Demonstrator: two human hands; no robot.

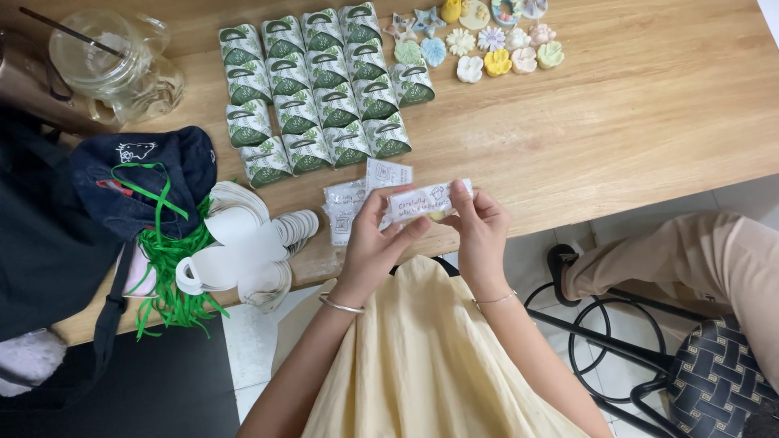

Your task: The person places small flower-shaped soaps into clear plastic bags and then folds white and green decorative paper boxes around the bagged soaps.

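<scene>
From the head camera, the left hand and the right hand hold a small clear packet between them, just above the near edge of the wooden table. The fingers of both hands pinch its two short ends, thumbs on the near side. The packet looks light, thin and crinkly, likely slippery, so the ends seem the safest places to grip without crushing the contents. It is a see-through sleeve with a white printed label and something pale yellow inside. More packets lie just beyond it, near rows of green patterned boxes, pastel flower shapes and white card cut-outs.
</scene>
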